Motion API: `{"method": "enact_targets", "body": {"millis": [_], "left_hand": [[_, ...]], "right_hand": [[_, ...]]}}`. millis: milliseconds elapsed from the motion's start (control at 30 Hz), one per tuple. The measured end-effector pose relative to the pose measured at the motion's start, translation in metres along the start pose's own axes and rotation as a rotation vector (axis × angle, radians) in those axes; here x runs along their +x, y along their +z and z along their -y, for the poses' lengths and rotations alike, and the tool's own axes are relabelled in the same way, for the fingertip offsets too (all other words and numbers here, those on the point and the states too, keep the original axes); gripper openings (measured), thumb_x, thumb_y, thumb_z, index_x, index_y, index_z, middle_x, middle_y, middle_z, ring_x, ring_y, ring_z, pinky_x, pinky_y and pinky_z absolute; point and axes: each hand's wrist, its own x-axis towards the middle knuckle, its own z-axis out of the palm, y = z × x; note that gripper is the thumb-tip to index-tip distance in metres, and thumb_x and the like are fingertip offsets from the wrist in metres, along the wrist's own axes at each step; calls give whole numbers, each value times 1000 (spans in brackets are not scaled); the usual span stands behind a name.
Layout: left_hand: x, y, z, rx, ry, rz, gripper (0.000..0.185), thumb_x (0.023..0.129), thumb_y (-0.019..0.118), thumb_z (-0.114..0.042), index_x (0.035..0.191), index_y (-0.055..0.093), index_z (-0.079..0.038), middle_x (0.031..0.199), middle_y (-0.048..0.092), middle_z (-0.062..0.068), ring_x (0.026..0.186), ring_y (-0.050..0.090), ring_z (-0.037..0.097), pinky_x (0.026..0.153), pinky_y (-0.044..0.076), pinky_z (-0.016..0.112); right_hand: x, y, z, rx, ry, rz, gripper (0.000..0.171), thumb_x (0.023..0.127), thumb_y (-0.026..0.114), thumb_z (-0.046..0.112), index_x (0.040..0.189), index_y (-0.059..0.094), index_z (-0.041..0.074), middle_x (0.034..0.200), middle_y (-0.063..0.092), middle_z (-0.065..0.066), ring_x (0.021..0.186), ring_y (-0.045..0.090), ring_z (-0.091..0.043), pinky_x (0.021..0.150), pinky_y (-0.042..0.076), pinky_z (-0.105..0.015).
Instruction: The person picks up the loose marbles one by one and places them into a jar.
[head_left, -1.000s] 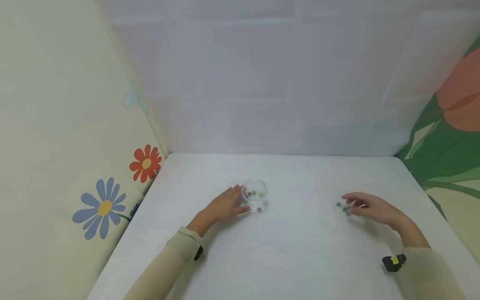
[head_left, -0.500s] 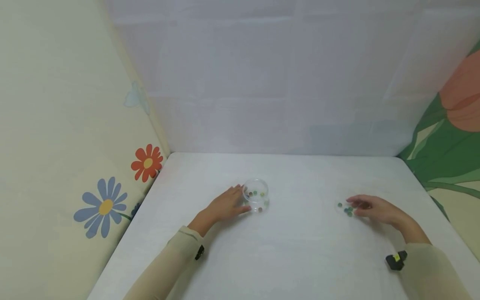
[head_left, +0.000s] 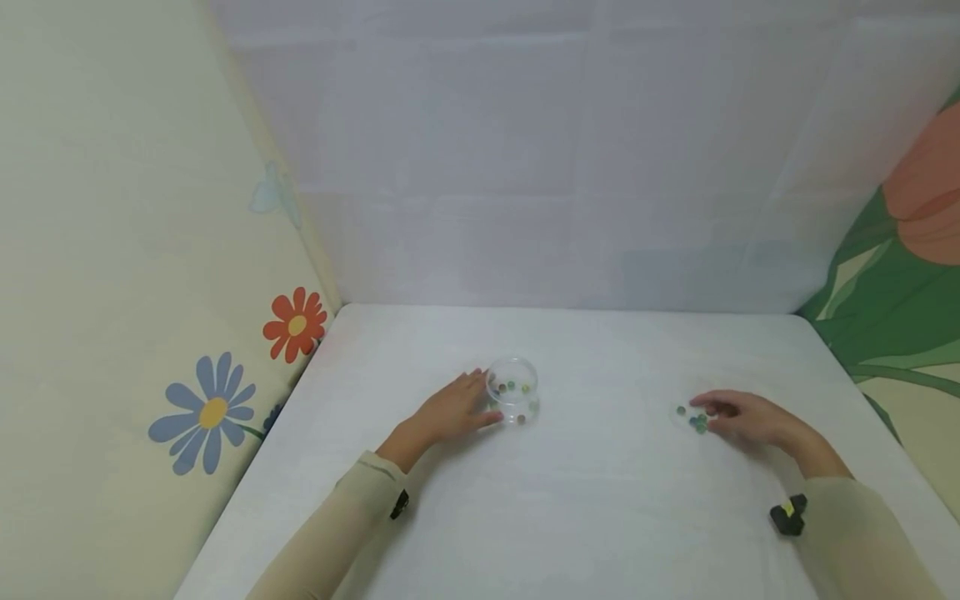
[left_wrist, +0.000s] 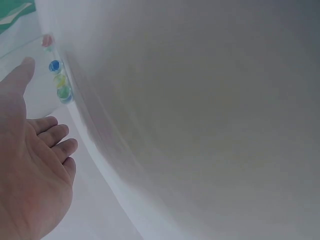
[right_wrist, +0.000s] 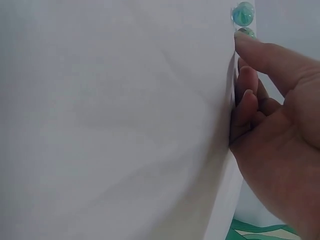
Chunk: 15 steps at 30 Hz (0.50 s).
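My left hand (head_left: 450, 408) lies at the left side of a clear round cup (head_left: 517, 408), its thumb (left_wrist: 22, 72) by the near wall and its other fingers at the far side. Several colored marbles (left_wrist: 63, 92) lie at the cup's bottom. My right hand (head_left: 750, 417) is beside a small group of greenish marbles (head_left: 694, 420), within a faint clear round outline. In the right wrist view its thumb (right_wrist: 250, 47) tip is close to a green marble (right_wrist: 243, 14), while the lower fingers bend loosely. The index fingertip is hidden there.
A white cloth-covered table (head_left: 585, 517) lies under both hands. White fabric (head_left: 480, 167) rises behind it. Flower-patterned panels stand at the left (head_left: 112, 250) and right (head_left: 915, 292). A small black device (head_left: 787, 517) sits at the right wrist.
My right hand has drawn back slightly to the right, with its fingertips lower, and more of the marbles there show. The left hand and cup stay together; the whole view drifts slightly.
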Motion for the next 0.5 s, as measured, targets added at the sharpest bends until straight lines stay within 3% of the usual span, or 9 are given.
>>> {"method": "enact_targets", "body": {"millis": [133, 500], "left_hand": [[0, -1, -1, 8, -4, 3, 88, 98, 56, -59, 157, 30, 2, 162, 30, 22, 152, 26, 36, 126, 20, 47], [1, 0, -3, 9, -17, 14, 88, 98, 56, -59, 156, 31, 2, 162, 30, 21, 152, 25, 34, 127, 19, 45]], "right_hand": [[3, 1, -3, 0, -3, 0, 42, 94, 70, 14, 134, 63, 5, 120, 62, -13, 107, 56, -26, 87, 49, -36], [2, 1, -8, 7, 15, -18, 21, 94, 69, 13, 113, 70, 6, 109, 66, -9, 99, 59, -23, 80, 50, -34]]}}
